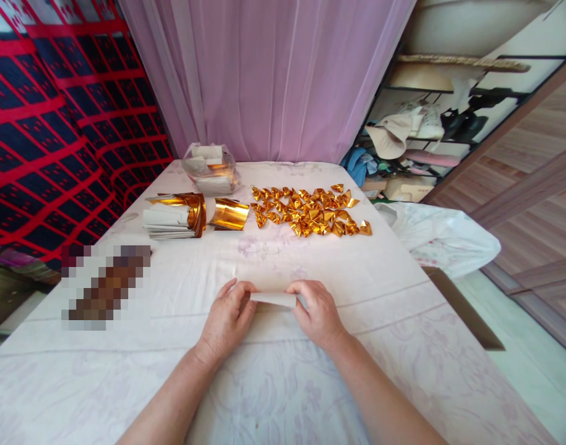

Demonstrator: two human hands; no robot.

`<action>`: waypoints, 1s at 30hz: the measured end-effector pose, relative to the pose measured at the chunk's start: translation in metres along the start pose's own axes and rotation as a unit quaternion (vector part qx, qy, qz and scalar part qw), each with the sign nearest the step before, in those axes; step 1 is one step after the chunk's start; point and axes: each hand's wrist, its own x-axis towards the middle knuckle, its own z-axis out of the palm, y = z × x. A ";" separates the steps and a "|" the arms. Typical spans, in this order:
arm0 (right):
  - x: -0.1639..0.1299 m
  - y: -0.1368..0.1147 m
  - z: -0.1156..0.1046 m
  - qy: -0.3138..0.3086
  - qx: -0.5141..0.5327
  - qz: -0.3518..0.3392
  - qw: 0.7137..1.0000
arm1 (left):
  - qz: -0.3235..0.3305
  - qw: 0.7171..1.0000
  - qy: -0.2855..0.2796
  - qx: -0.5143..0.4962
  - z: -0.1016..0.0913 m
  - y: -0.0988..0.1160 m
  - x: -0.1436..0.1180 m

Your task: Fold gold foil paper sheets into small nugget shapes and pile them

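Between my two hands, a narrow whitish strip of paper (274, 300) is stretched level over the table; it looks folded or curled, and its other side is hidden. My left hand (231, 312) pinches its left end between thumb and fingers. At the right end, my right hand (316, 309) grips it the same way. Beyond the hands lie many folded gold foil paper pieces (310, 213) in loose rows. Left of these rest a curved gold foil sheet (230, 214) and a stack of foil papers (171, 216), pale sides showing.
A clear plastic bag (211, 170) of more papers stands at the back left. Patterned cloth covers the table (273, 395). A blurred patch (109, 287) hides something at left. On the right are a white plastic bag (445, 238) and a shelf with a cap (389, 136) and shoes.
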 end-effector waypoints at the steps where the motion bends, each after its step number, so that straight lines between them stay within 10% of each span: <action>1: 0.000 -0.003 -0.001 0.000 0.022 0.024 0.999 | -0.022 0.999 -0.001 -0.037 0.001 0.000 -0.001; 6: 0.000 -0.010 0.000 -0.009 0.139 0.132 0.981 | -0.085 0.978 -0.022 -0.191 0.010 -0.001 -0.003; 18: 0.002 0.004 0.021 0.010 -0.126 0.075 0.989 | 0.001 0.974 0.047 0.222 0.012 -0.004 0.002; 30: 0.004 0.002 0.022 0.015 -0.152 0.095 0.984 | 0.082 0.979 -0.026 0.187 0.011 0.006 -0.002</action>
